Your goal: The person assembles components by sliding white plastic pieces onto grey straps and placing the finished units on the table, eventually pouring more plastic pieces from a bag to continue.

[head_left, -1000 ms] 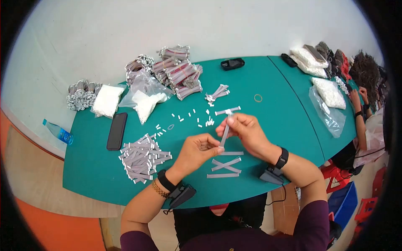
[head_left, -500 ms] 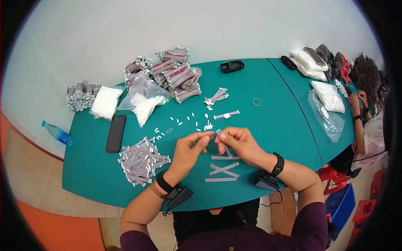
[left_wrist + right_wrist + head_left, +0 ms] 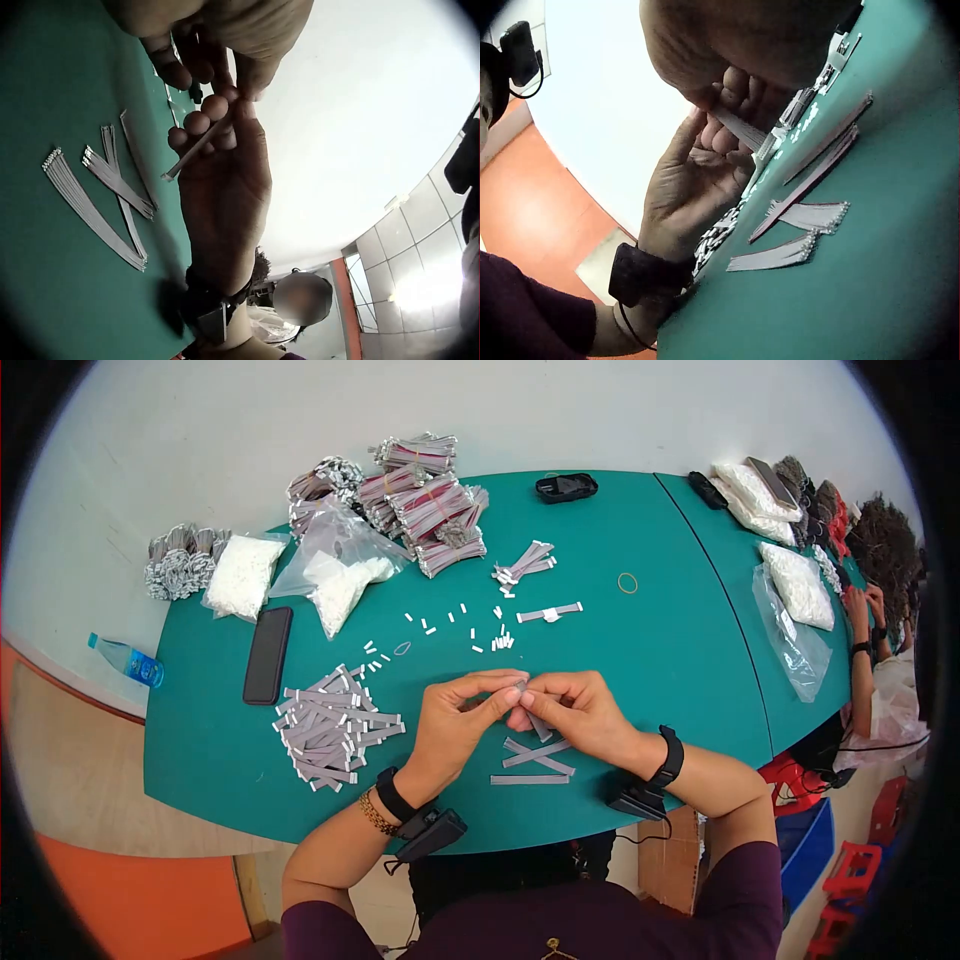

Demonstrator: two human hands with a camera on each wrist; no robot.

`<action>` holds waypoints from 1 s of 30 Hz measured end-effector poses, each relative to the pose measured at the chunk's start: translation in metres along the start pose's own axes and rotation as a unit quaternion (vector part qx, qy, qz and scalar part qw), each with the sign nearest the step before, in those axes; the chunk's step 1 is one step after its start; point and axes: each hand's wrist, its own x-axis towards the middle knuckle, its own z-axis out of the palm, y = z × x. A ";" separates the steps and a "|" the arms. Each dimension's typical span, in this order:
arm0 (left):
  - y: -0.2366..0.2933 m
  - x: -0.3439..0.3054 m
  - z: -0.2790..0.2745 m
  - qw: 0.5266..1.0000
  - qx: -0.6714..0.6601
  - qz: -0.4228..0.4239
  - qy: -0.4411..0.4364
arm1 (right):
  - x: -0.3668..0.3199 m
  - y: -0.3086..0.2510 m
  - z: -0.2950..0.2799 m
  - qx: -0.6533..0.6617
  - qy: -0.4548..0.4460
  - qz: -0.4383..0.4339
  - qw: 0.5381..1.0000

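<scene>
In the head view, the left hand (image 3: pixel 450 722) and the right hand (image 3: pixel 592 722) meet over the table, thumbs and fingertips together at the upper end of a grey ribbon strip (image 3: pixel 541 729). The strip hangs down from the right fingers. In the left wrist view the strip (image 3: pixel 193 154) slants across the palm of the right hand (image 3: pixel 225 195); in the right wrist view the strip (image 3: pixel 740 130) shows between both hands. Its pinched end is hidden by the fingers. Several grey strips (image 3: pixel 530 780) lie just below the hands, two of them crossed.
A heap of white-ended strips (image 3: pixel 335 730), a black phone (image 3: pixel 268 656) and bags of white pieces (image 3: pixel 243 577) are at the left. Small white pieces (image 3: pixel 476 649) lie behind the hands, beside a strip with a white band (image 3: pixel 551 614). Bundles (image 3: pixel 430 510) are stacked further back.
The left hand has left the strip's lower end and moved up to its upper end. The right hand has come lower and closer, still holding the strip. The head view has shifted slightly.
</scene>
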 end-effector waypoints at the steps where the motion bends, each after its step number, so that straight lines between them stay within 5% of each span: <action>1: 0.000 0.001 0.000 1.000 -0.005 -0.006 -0.001 | 0.000 0.000 0.000 -0.001 0.003 0.004 1.000; 8: 0.002 0.002 -0.002 0.999 -0.042 -0.030 -0.002 | 0.002 0.003 0.003 0.002 0.006 0.024 1.000; 14: -0.001 0.002 -0.003 1.000 -0.010 -0.019 -0.007 | 0.002 -0.001 -0.001 -0.140 -0.017 -0.011 0.990; 26: 0.002 0.004 -0.004 0.993 -0.090 -0.060 -0.047 | 0.002 0.009 0.005 -0.033 0.014 -0.035 0.999; 30: 0.009 0.017 -0.016 0.996 0.037 -0.074 -0.017 | 0.005 0.016 -0.004 0.021 0.020 0.005 1.000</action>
